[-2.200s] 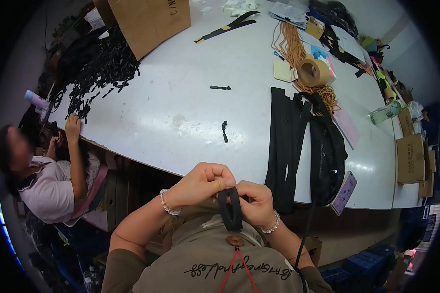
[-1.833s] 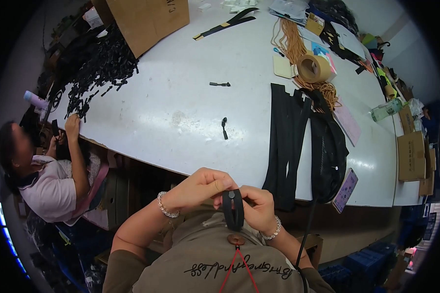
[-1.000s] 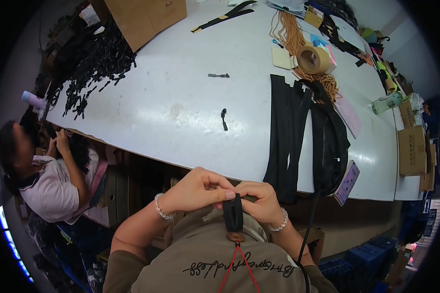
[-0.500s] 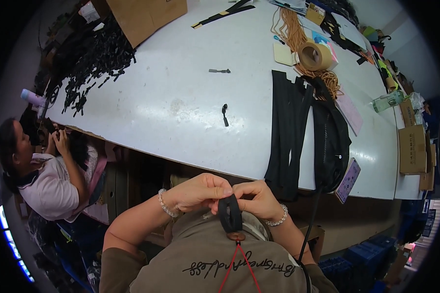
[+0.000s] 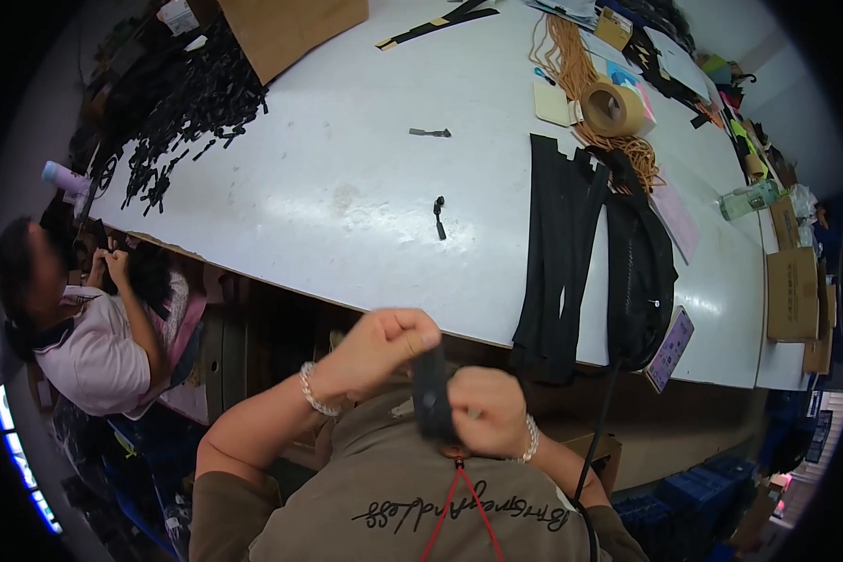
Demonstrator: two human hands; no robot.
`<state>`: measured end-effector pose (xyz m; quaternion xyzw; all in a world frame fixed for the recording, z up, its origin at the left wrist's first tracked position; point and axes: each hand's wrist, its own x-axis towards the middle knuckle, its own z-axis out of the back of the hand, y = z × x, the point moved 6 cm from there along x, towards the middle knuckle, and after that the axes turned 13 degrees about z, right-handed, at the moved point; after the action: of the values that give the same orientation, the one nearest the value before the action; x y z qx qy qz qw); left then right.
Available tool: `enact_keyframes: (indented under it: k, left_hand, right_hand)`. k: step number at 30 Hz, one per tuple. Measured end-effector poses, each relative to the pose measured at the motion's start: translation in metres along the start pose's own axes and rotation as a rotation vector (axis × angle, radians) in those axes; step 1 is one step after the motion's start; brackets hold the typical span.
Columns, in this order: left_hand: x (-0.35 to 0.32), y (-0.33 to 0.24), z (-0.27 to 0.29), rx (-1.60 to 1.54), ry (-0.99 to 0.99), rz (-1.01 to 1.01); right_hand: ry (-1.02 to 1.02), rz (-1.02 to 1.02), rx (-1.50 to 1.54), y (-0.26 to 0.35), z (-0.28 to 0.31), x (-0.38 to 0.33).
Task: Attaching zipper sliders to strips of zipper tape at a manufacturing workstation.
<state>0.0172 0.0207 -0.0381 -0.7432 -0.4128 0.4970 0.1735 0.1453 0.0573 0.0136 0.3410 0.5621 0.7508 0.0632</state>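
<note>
In front of my chest, a black fabric strip [image 5: 430,398] hangs between my two hands, blurred by motion. My left hand [image 5: 381,348] pinches its upper end between thumb and bent fingers. Lower and to the right, my right hand [image 5: 488,412] is curled into a fist against the strip's side, its fingertips partly hidden. On the table ahead lie two small black pieces with short tails, one the nearer piece [image 5: 439,217], the other the farther piece [image 5: 431,133].
Long black strips [image 5: 554,253] and a black zippered bag [image 5: 639,281] lie at the right, beside a phone [image 5: 670,348]. Farther back are a tape roll [image 5: 613,110] and tan cord [image 5: 560,56]. A pile of black pieces [image 5: 192,112] and a seated person [image 5: 103,347] are at left.
My hands have moved apart: the left rose slightly up and left, the right dropped and closed into a fist. The strip, a loop before, now looks stretched between them.
</note>
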Motion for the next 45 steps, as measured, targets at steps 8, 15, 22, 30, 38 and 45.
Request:
enact_keyframes:
  k: [8, 15, 22, 30, 38, 45]
  left_hand:
    - [-0.003, -0.007, 0.006, -0.041, 0.148, 0.03]
    - [-0.007, -0.023, -0.008, -0.068, 0.174, -0.342]
    - [-0.005, -0.021, -0.013, 0.098, -0.065, -0.235]
    - [-0.002, -0.012, -0.025, 0.117, -0.056, -0.206]
    - [0.021, -0.031, -0.015, -0.052, -0.156, -0.315]
    - [0.023, -0.025, -0.004, -0.116, -0.216, -0.323]
  right_hand:
    - [0.026, -0.08, 0.191, -0.017, -0.002, -0.017]
    - [-0.22, -0.339, 0.326, -0.048, -0.008, -0.041]
    - [-0.264, -0.382, 0.423, -0.045, -0.011, -0.042]
    - [-0.324, -0.345, 0.351, -0.043, -0.002, -0.031]
    - [-0.369, -0.185, 0.272, -0.05, 0.011, 0.005]
    - [-0.329, -0.161, 0.26, -0.048, 0.002, -0.006]
